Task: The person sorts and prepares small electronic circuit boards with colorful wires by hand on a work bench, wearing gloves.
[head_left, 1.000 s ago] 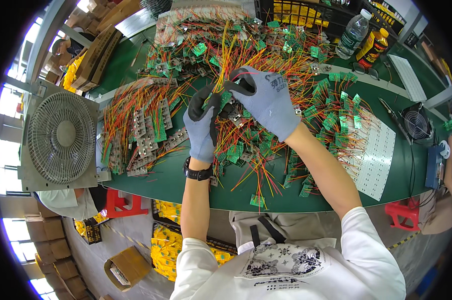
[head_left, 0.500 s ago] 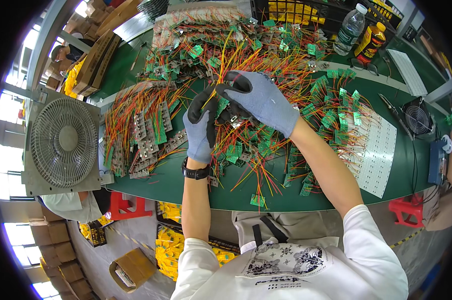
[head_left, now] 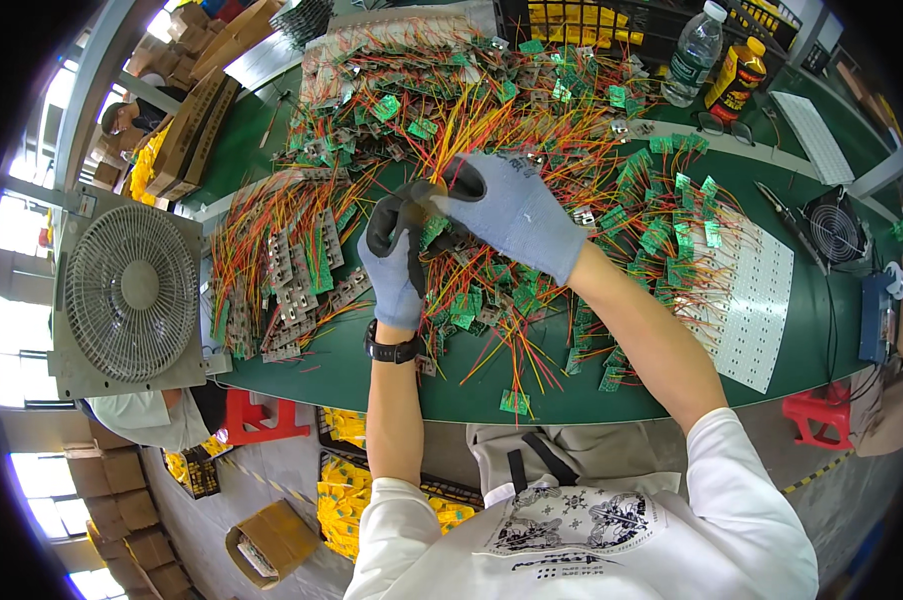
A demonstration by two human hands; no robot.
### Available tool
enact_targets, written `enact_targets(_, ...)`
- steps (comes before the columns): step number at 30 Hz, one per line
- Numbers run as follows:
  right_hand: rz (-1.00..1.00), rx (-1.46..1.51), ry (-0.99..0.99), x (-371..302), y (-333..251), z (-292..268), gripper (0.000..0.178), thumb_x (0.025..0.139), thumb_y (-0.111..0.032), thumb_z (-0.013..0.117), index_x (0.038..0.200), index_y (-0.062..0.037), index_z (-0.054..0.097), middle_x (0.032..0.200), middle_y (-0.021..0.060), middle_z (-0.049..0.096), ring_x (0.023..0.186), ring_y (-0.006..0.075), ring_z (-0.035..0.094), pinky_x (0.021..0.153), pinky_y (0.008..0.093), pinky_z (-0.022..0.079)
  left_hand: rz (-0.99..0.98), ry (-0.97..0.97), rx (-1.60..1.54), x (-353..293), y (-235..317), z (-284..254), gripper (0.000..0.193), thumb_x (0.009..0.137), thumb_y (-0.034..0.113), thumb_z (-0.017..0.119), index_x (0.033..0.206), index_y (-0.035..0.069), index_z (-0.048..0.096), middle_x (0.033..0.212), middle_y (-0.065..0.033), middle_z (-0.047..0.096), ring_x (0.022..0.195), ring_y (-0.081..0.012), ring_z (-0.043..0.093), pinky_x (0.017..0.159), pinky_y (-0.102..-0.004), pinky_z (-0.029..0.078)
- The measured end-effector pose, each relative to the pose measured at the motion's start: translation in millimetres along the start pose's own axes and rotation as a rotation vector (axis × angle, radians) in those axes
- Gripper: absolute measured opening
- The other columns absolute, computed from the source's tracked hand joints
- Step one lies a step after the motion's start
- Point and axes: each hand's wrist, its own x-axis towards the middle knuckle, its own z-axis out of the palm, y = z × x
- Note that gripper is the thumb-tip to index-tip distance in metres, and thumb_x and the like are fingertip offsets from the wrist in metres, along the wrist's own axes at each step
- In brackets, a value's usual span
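Both my hands wear grey-blue gloves with black palms and meet fingertip to fingertip over a tangle of wired boards. My left hand (head_left: 396, 262) is closed in a pinch on thin yellow and red wires (head_left: 463, 128), which fan out upward past the fingers. Against its fingers shows a small green circuit board (head_left: 433, 230), partly covered. My right hand (head_left: 524, 210) comes from the right, its thumb and finger closed at the same wires. The exact grip point is blurred and partly hidden. Loose green boards (head_left: 465, 306) with wires lie just below the hands.
Grey switch strips (head_left: 289, 280) lie left, a white perforated panel (head_left: 756, 300) with wired boards right. At the back stand a water bottle (head_left: 695, 55), a drink bottle (head_left: 736, 78) and a black crate (head_left: 581, 22). A large fan (head_left: 136, 290) stands left; another person (head_left: 136, 115) is beyond.
My right fingertips have come down and left against my left fingertips. The left hand has shifted slightly left. The whole view has moved a little.
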Motion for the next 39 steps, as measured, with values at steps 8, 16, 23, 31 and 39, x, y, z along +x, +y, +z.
enact_targets(8, -0.249, -0.153, 0.341, -0.5, 21.6, 17.0, 0.040, 0.082, -0.042, 0.067, 0.095, -0.0049, 0.065, 0.081, 0.0144, 0.066, 0.078, 0.0340, 0.064, 0.069, 0.0420, 0.050, -0.260, -0.041, -0.357, -0.3, 1.1, -0.3, 0.025, 0.091, 0.007, 0.058, 0.113, -0.004, 0.059, 0.098, -0.0077, 0.065, 0.073, -0.0137, 0.064, 0.065, -0.0250, 0.051)
enact_targets(16, -0.173, -0.558, 0.012, -0.2, 10.4, 16.6, 0.035, 0.086, -0.043, 0.060, 0.095, -0.0085, 0.058, 0.071, 0.0088, 0.064, 0.067, 0.0282, 0.064, 0.058, 0.0402, 0.047, -0.110, 0.048, -0.150, -5.1, -8.4, -0.3, 0.031, 0.088, 0.002, 0.054, 0.118, -0.005, 0.057, 0.098, -0.0087, 0.064, 0.078, -0.0122, 0.062, 0.065, -0.0249, 0.050)
enact_targets(23, -0.016, -0.549, 0.227, 5.5, 14.2, 0.4, 0.039, 0.085, -0.044, 0.063, 0.100, -0.0089, 0.060, 0.069, 0.0083, 0.063, 0.063, 0.0281, 0.064, 0.057, 0.0389, 0.047, -0.304, 0.093, -0.272, -1.1, 11.2, 10.9, 0.028, 0.098, 0.021, 0.054, 0.115, 0.000, 0.058, 0.089, -0.0028, 0.057, 0.072, -0.0128, 0.059, 0.063, -0.0250, 0.047)
enact_targets(31, -0.044, -0.310, 0.287, -4.5, -15.9, -14.2, 0.037, 0.083, -0.045, 0.067, 0.090, -0.0092, 0.062, 0.066, 0.0050, 0.062, 0.061, 0.0270, 0.062, 0.055, 0.0387, 0.046, -0.173, 0.083, -0.315, 0.8, -2.7, -1.9, 0.032, 0.097, 0.032, 0.055, 0.107, 0.001, 0.057, 0.085, -0.0046, 0.059, 0.066, -0.0125, 0.058, 0.056, -0.0256, 0.045)
enact_targets(39, -0.366, -0.419, 0.248, -5.3, 28.1, 29.7, 0.027, 0.083, -0.037, 0.065, 0.091, -0.0113, 0.064, 0.068, 0.0053, 0.063, 0.061, 0.0264, 0.063, 0.053, 0.0378, 0.046, -0.150, -0.041, -0.244, -8.1, 4.5, 9.1, 0.027, 0.094, 0.017, 0.059, 0.111, -0.004, 0.061, 0.083, -0.0058, 0.065, 0.069, -0.0130, 0.064, 0.054, -0.0243, 0.051)
